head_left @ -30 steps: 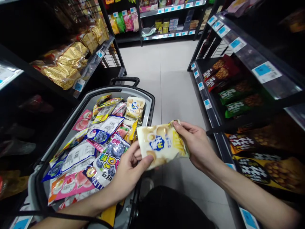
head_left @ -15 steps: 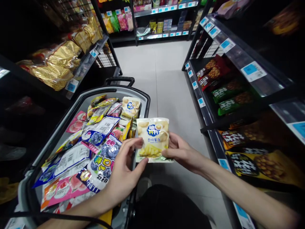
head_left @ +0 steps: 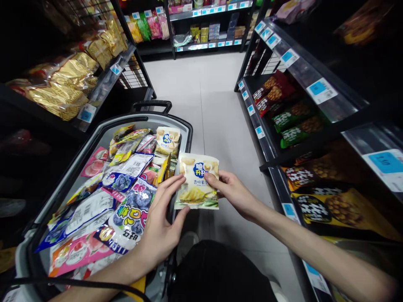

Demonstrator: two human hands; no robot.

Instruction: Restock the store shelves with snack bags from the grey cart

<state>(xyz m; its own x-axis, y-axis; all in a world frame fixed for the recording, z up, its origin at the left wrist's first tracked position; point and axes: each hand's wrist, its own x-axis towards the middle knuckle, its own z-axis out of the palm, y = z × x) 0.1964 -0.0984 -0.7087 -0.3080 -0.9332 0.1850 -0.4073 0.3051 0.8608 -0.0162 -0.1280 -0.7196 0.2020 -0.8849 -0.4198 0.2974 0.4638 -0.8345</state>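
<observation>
A small cream-coloured snack bag (head_left: pixel 197 195), with potatoes and yellow chips printed on it, is held upright in front of me beside a grey basket (head_left: pixel 185 134). My right hand (head_left: pixel 231 188) pinches its right side, thumb across the front and fingers behind. At the bag's left edge is my left hand (head_left: pixel 165 216), fingertips against the upper part and thumb by the lower corner. A matching snack bag (head_left: pixel 168 140) lies in the basket's far right corner. Blueberry-printed bags (head_left: pixel 126 226) and a pink peach-printed bag (head_left: pixel 82 251) lie close to my left forearm.
The basket has a black handle (head_left: pixel 153 105) at its far end. Gold-wrapped packs (head_left: pixel 59 98) fill a shelf on the left. Red, green and yellow snack bags (head_left: pixel 349 212) sit on the right-hand shelves. Pale floor tiles (head_left: pixel 217 96) run between them to a back shelf (head_left: pixel 210 46). A black cable (head_left: pixel 78 284) crosses the lower left.
The snack bag has shifted slightly left and up in view. My right thumb has moved from its lower right corner up to the printed logo. My left hand stays at the left edge.
</observation>
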